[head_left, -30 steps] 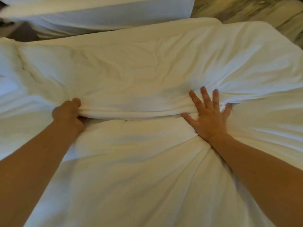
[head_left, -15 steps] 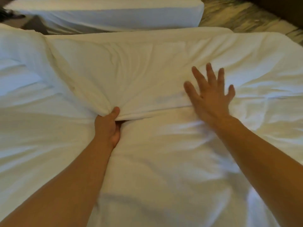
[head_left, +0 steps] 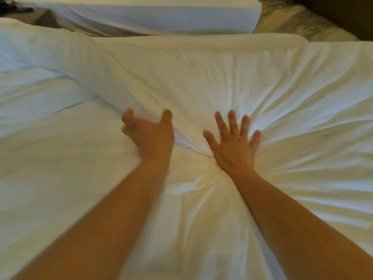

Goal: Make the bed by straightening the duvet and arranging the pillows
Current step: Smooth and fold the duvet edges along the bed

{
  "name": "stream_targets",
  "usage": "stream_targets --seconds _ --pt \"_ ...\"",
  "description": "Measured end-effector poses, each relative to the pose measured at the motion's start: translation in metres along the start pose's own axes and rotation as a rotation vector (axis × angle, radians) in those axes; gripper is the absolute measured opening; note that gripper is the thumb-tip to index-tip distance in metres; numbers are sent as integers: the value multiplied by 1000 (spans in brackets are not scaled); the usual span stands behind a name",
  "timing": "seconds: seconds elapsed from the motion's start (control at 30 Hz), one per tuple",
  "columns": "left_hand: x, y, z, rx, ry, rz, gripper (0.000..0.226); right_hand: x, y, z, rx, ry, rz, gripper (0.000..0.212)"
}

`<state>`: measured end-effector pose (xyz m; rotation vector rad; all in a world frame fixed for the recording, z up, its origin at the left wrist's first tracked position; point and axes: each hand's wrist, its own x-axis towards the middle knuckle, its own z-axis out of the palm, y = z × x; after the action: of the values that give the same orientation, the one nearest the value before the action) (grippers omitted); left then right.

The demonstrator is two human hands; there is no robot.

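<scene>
A white duvet [head_left: 212,81] covers the bed, with a folded layer lying across its far half and creases fanning out from the middle. My left hand [head_left: 150,134] is blurred, fingers apart, curled over the near edge of that folded layer without a closed grip. My right hand [head_left: 234,144] lies flat with spread fingers, pressing the fabric down just right of the left hand. A white pillow [head_left: 30,47] shows at the far left, partly under the duvet.
A second bed with a white fitted mattress [head_left: 161,19] stands beyond, across a narrow gap. Patterned floor [head_left: 298,23] shows at the top right, next to a dark piece of furniture [head_left: 343,13].
My left hand slid right along the fold's edge and let go of the pinched fabric. My right hand moved nearer and left, now pressing beside the left hand.
</scene>
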<state>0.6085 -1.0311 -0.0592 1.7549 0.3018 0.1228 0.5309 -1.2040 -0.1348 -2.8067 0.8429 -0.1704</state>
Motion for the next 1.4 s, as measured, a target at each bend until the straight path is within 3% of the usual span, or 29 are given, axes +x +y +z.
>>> stream_targets --seconds 0.07,0.1,0.2,0.27,0.3,0.37,0.47,0.53,0.6,0.83,0.9,0.97,1.1,1.27,1.33,1.4 --pt "51 23 -15 219 38 158 94 0 0 3 -19 14 1 72" --pt "77 33 -17 303 17 154 100 1 1 5 -32 21 0 72" --pt "139 48 -11 462 -70 -40 117 5 0 9 -61 28 2 72" --pt "160 39 -12 433 -96 -135 101 6 0 11 -65 26 0 71" --pt "167 32 -14 396 -94 -148 80 6 0 12 -60 28 -1 71" --pt "172 21 -25 222 -94 -169 40 7 1 13 -47 39 -4 70" --pt "149 7 -70 -423 -163 -249 20 9 1 12 -23 34 -2 70" --pt "121 -25 -112 -744 -203 -313 21 9 1 10 -20 32 -4 70" --pt "105 -67 -135 -819 -196 -414 28 8 2 9 -21 17 -3 70" --pt "113 -94 -124 -797 -219 -419 27 6 -11 -20 34 -19 57 72" --pt "110 -95 -127 -800 -249 -405 26 -2 -43 -33 147 18 99 72" --pt "111 -98 -126 -793 -260 -393 27 -13 -107 -36 222 50 13 69" --pt "112 -99 -129 -789 -297 -392 35 -37 -221 3 230 -21 -134 69" --pt "102 -92 -129 -693 -236 -385 34 -50 -213 56 95 74 -55 70" --pt "97 -88 -128 -489 -180 -285 42 -51 -214 62 80 84 -57 69" --pt "102 -75 -133 -171 -47 -93 66 -50 -215 67 61 109 -53 69"
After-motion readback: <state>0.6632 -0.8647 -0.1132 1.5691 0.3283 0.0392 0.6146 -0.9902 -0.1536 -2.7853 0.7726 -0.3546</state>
